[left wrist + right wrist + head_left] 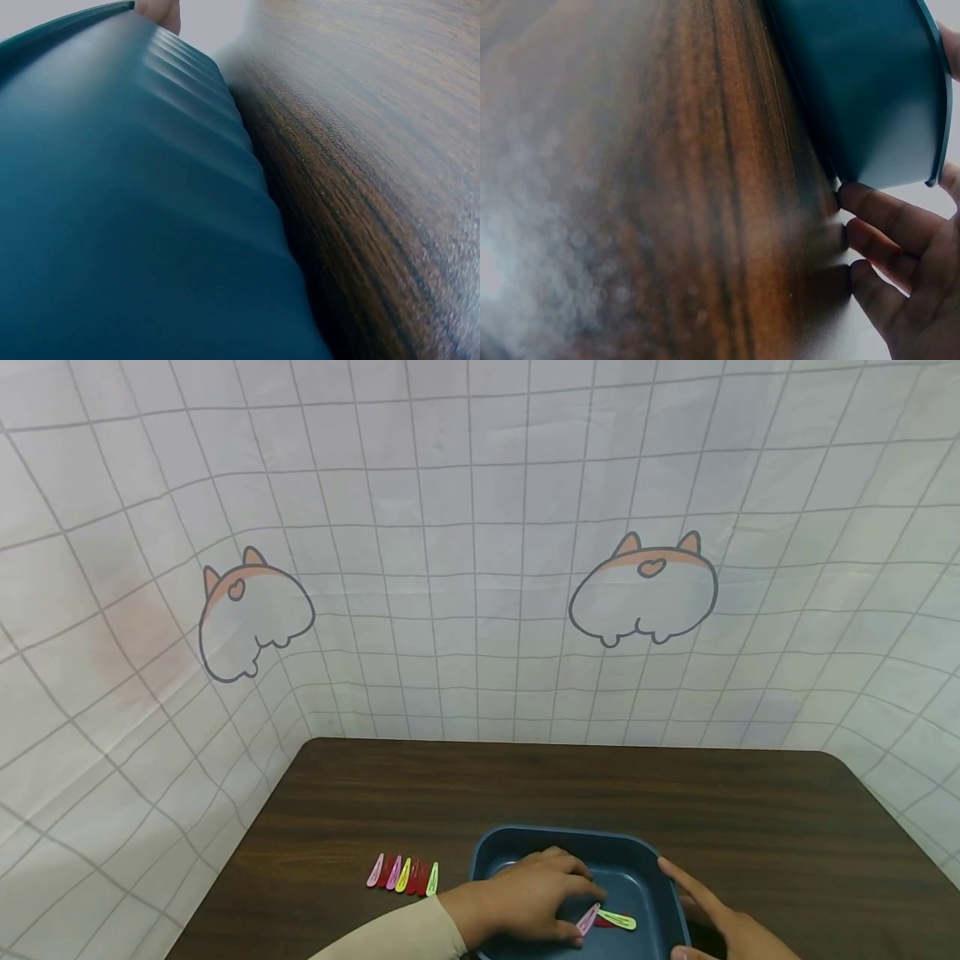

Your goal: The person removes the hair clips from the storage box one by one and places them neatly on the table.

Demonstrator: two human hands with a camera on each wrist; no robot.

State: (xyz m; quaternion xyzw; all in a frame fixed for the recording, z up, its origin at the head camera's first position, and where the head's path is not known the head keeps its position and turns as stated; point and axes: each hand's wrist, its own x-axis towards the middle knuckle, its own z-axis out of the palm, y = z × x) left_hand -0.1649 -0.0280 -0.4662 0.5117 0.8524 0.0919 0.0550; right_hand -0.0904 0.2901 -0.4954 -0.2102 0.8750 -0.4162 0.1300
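My left hand (536,893) reaches into a blue rectangular tray (637,877), its thumb and a finger pinching a pink hair clip (589,918). Beside that clip, a light green hair clip (618,920) lies across a red hair clip (602,922) on the tray floor. At the tray's right side, my right hand (731,927) holds the rim. In the right wrist view, several of its fingers (889,214) extend down along the outside wall to the table. The left wrist view is filled by the tray's ribbed outer side (150,195), and the left hand's grip is hidden there.
Left of the tray, a row of pink, red, yellow and green hair clips (402,875) lies side by side on the dark wooden table (420,785). A white checked cloth (450,610) with animal drawings hangs behind and along both sides.
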